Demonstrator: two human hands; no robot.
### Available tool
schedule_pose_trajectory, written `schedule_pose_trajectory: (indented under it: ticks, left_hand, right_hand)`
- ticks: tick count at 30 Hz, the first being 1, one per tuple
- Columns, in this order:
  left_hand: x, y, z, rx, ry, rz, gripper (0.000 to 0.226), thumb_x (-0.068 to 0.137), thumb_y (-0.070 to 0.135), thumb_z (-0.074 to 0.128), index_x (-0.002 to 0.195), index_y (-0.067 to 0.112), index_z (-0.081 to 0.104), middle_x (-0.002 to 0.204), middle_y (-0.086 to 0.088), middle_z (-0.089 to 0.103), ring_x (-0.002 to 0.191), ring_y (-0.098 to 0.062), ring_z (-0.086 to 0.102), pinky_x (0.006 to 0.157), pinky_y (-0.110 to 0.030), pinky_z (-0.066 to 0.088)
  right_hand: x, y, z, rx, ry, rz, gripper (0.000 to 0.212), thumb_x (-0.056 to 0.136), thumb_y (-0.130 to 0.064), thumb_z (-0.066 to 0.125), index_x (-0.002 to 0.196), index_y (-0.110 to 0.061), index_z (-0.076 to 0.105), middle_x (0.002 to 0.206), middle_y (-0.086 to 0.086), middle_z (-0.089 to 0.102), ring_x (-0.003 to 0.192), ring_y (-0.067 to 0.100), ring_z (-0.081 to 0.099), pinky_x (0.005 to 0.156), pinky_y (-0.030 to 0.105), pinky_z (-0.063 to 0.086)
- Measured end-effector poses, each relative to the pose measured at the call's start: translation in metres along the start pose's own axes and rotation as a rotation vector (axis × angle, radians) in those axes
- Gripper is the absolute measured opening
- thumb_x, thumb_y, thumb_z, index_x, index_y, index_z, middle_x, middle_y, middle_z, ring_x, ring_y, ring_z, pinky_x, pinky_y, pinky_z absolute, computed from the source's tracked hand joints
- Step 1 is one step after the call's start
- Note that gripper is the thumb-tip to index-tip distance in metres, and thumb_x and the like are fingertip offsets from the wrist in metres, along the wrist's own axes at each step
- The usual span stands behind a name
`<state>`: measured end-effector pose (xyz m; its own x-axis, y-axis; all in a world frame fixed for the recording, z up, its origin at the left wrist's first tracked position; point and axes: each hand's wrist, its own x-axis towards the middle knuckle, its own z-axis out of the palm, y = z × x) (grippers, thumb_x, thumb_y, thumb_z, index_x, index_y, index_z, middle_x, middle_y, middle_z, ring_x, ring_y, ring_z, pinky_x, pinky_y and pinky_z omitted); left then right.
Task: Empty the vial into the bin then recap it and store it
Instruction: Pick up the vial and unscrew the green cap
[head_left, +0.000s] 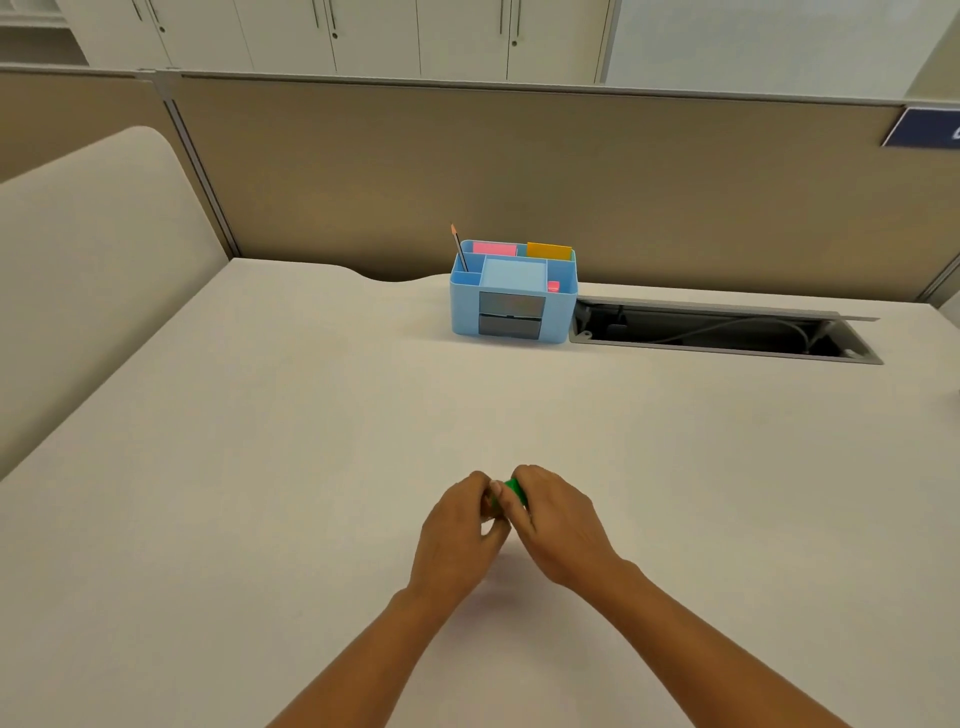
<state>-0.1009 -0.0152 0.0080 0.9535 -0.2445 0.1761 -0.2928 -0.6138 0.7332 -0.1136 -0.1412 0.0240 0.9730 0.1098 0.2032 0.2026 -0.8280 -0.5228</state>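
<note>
- Low in the middle of the frame, the left hand (460, 525) and right hand (558, 519) meet over the white desk (260, 467), both closed on a small vial (493, 506).
- Its green cap (513, 489) shows between the fingertips; the vial's body is mostly hidden, so its long axis cannot be told.
- Bare desk lies on every side of the hands.
- Upper middle, near the desk's far edge, stands a blue desk organiser (511, 296) holding a pencil (459, 249), with an open cable tray (717, 332) just to its right.

Organizer (513, 306) standing at the desk's (260, 441) far edge, cable tray (722, 330) lying just right, hands (511, 525) meeting nearer, pencil (459, 249) standing in its left compartment.
</note>
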Motion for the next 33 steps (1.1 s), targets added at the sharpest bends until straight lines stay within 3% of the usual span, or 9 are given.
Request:
schedule_pose_trajectory:
  ticks: [2,6,11,15,22,28,33]
  left_hand:
    - [-0.007,0.006,-0.002,0.014,-0.017,-0.029,0.019,0.08,0.021,0.058,0.073,0.021,0.04,0.062,0.017,0.044,0.063,-0.004,0.047,0.058,-0.013,0.036]
    - [-0.02,0.018,-0.005,0.023,-0.106,-0.101,0.023,0.077,0.013,0.05,0.059,0.022,0.038,0.054,0.005,0.048,0.054,-0.015,0.043,0.052,-0.024,0.034]
    - [-0.038,0.037,-0.012,-0.218,-0.163,-0.218,0.025,0.067,0.014,0.044,0.044,0.022,0.038,0.045,0.002,0.041,0.047,-0.012,0.034,0.049,-0.027,0.028]
    - [-0.049,0.048,-0.021,-0.357,-0.22,-0.221,0.019,0.062,0.014,0.041,0.044,0.017,0.036,0.043,0.003,0.033,0.041,-0.007,0.025,0.046,-0.024,0.022]
    - [-0.056,0.065,-0.043,-0.423,-0.342,-0.176,0.056,0.075,-0.007,0.044,0.029,0.026,0.043,0.027,0.01,0.034,0.033,-0.005,0.027,0.039,-0.012,0.021]
    - [-0.06,0.07,-0.054,-0.45,-0.442,-0.192,0.047,0.075,-0.005,0.046,0.04,0.025,0.039,0.031,0.012,0.034,0.037,-0.004,0.025,0.042,-0.018,0.019]
    - [-0.062,0.077,-0.058,-0.41,-0.307,-0.211,0.036,0.076,0.005,0.055,0.046,0.021,0.043,0.033,0.01,0.034,0.04,-0.007,0.027,0.042,-0.019,0.023]
  right_hand:
    - [-0.007,-0.008,-0.003,-0.01,0.008,0.001,0.05,0.08,-0.06,0.011,0.069,-0.018,0.036,0.06,-0.008,0.036,0.059,0.012,0.038,0.053,0.021,0.029]
    - [-0.019,-0.025,-0.011,-0.03,-0.016,0.043,0.047,0.077,-0.059,0.019,0.054,-0.018,0.027,0.05,-0.003,0.032,0.048,0.014,0.03,0.048,0.022,0.023]
    - [-0.032,-0.037,-0.024,-0.012,-0.014,0.065,0.047,0.07,-0.058,0.026,0.045,-0.019,0.018,0.041,0.0,0.021,0.043,0.017,0.022,0.045,0.021,0.017]
    - [-0.041,-0.045,-0.036,0.013,0.005,0.0,0.045,0.07,-0.053,0.031,0.045,-0.019,0.015,0.042,0.0,0.018,0.046,0.018,0.02,0.046,0.024,0.016]
    - [-0.046,-0.054,-0.051,0.05,0.039,-0.095,0.044,0.071,-0.046,0.036,0.044,-0.012,0.027,0.043,0.005,0.024,0.045,0.016,0.02,0.046,0.023,0.017]
    - [-0.053,-0.06,-0.054,0.104,0.071,-0.129,0.044,0.072,-0.043,0.038,0.043,-0.01,0.029,0.042,0.004,0.024,0.045,0.015,0.021,0.046,0.023,0.017]
    - [-0.056,-0.063,-0.054,0.19,0.103,-0.098,0.044,0.076,-0.053,0.041,0.051,-0.02,0.026,0.046,-0.006,0.024,0.049,0.013,0.026,0.049,0.023,0.02]
